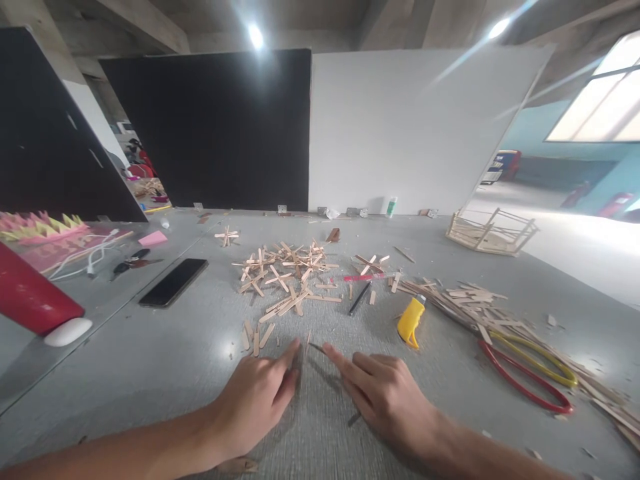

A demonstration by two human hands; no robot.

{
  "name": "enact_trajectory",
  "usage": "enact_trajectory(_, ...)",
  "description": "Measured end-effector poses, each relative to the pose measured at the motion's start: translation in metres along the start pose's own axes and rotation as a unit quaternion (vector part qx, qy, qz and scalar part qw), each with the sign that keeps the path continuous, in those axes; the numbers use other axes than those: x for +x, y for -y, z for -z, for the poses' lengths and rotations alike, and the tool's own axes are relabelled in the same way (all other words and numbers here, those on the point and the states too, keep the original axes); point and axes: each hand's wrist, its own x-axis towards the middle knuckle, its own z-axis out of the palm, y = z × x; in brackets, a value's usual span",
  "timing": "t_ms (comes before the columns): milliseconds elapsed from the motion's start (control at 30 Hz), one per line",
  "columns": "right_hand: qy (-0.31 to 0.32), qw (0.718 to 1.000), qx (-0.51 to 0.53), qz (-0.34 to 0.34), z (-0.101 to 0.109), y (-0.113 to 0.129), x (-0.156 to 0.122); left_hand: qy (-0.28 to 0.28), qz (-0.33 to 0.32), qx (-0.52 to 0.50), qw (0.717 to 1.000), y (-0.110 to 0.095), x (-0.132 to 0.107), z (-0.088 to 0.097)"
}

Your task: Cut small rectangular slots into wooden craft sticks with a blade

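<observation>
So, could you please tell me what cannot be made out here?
Head view only.
Too small: whether the sliver between left hand and right hand is gripped.
Too small: label on the bottle by the white board.
Cut by left edge: red object.
Runs off right edge: stick pile.

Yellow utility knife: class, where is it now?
Head view: the yellow utility knife lies right of centre, beyond the right hand, between the black pen and the red loop.

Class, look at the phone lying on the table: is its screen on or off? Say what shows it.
Off, as far as shows: the phone lies flat on the grey table, its face uniformly black with no glow.
</observation>
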Motion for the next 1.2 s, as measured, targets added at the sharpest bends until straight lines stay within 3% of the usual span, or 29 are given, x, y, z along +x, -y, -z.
enact_trajectory(500,-0.014,0.989,0.12,-0.084,0.003,0.001,0.006,0.012,0.009,-0.018,1.0,-0.001,0.0,0.001)
enact_trajectory(600,0.023,0.979,0.165,-0.119,0.003,0.001,0.005,0.008,0.011,-0.008,1.0,0.0,0.0,-0.001)
enact_trajectory(933,0.077,0.991,0.095,-0.044,0.001,0.005,0.003,-0.034,-0.014,-0.077,0.996,-0.001,0.001,-0.001)
enact_trajectory(1067,0.088,0.989,0.104,-0.056,-0.002,0.009,0.004,-0.017,-0.004,-0.096,0.995,-0.001,0.002,0.0)
enact_trajectory(1200,0.086,0.989,0.102,-0.066,-0.006,0.012,0.005,-0.051,0.017,-0.135,0.989,-0.002,0.006,0.005)
